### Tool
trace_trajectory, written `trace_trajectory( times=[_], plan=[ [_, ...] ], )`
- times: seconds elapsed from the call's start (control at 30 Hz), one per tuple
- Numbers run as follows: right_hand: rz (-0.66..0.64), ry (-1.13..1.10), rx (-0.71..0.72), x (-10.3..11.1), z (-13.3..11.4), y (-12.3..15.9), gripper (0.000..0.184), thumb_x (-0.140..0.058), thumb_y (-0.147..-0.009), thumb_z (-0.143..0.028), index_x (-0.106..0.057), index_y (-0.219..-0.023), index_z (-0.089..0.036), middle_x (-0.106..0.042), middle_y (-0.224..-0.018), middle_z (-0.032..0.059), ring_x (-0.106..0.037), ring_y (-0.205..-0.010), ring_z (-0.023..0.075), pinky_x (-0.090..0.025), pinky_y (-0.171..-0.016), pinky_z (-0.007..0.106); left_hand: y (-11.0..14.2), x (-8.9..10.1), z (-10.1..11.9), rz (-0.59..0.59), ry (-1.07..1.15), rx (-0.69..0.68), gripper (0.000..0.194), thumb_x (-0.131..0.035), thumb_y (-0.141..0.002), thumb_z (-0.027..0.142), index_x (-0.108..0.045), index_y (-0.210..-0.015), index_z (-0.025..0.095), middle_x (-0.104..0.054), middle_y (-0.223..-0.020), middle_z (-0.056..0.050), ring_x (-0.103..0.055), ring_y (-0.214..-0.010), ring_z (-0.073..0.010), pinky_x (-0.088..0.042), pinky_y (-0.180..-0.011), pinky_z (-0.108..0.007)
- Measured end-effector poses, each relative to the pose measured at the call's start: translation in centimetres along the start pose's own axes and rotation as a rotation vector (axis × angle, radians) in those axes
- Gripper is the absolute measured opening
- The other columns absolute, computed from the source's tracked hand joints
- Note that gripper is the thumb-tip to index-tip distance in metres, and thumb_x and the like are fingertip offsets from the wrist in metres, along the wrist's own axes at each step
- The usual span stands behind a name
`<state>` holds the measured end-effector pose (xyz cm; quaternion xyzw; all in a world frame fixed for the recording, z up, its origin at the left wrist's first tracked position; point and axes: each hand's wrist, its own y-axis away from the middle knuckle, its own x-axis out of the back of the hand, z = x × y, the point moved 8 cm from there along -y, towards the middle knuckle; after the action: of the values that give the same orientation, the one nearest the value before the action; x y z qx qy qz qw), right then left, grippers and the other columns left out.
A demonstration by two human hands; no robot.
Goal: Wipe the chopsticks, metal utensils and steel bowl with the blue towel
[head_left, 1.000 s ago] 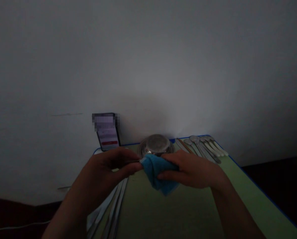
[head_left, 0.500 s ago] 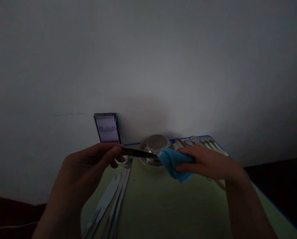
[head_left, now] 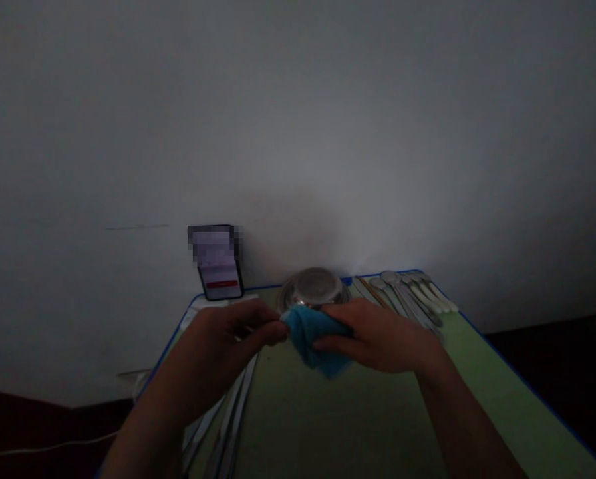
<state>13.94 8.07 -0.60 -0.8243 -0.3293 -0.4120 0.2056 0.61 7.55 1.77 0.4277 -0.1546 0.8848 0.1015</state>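
My left hand [head_left: 243, 336] is closed, thumb against fingers, on the end of a narrow knife-like utensil. That utensil is now almost wholly hidden by the hand and a bunched blue cloth [head_left: 310, 339]. Wrapped in my right hand [head_left: 378, 336], the cloth touches the left fingertips. Both hands are held above the table, in front of an upturned shiny metal bowl [head_left: 318, 286]. Beneath the left forearm lie several long flat metal knives [head_left: 235, 416], partly covered by it.
A phone [head_left: 221, 266] leans upright against the wall at the back left. Several spoons and other utensils [head_left: 415, 296], some white-handled, lie at the back right of the green table [head_left: 358, 426], which has a blue edge. The wall [head_left: 298, 133] stands right behind.
My right hand has slid the cloth leftward along the utensil up to my left fingers, covering the length that showed before. The left hand has shifted slightly right and down.
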Motion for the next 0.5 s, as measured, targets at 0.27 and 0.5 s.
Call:
trace_trajectory(
  times=[0.27,0.5],
  plan=[
    [-0.016,-0.114,0.02,-0.2,0.7,0.0,0.023,-0.045,-0.085,-0.038,-0.054,-0.092,-0.018,-0.057,-0.073,-0.0015,-0.05,-0.063,0.0092,-0.037,-0.059,0.021,0.3,2.5,-3.0,0.209,0.164,0.107,0.021,-0.054,-0.078,0.039,-0.067,-0.073,0.023,-0.071,-0.068,0.001,-0.064,-0.059,-0.0156,-0.05,-0.057,-0.023],
    [-0.026,-0.182,-0.09,-4.8,4.4,2.1,0.025,-0.046,-0.084,-0.04,-0.055,-0.085,-0.017,-0.059,-0.073,-0.0006,-0.051,-0.063,0.0098,-0.037,-0.058,0.021,1.1,4.6,-5.2,0.396,0.24,0.23,0.024,-0.056,-0.075,0.044,-0.065,-0.077,0.022,-0.07,-0.072,-0.001,-0.063,-0.059,-0.0175,-0.051,-0.055,-0.026]
  ],
)
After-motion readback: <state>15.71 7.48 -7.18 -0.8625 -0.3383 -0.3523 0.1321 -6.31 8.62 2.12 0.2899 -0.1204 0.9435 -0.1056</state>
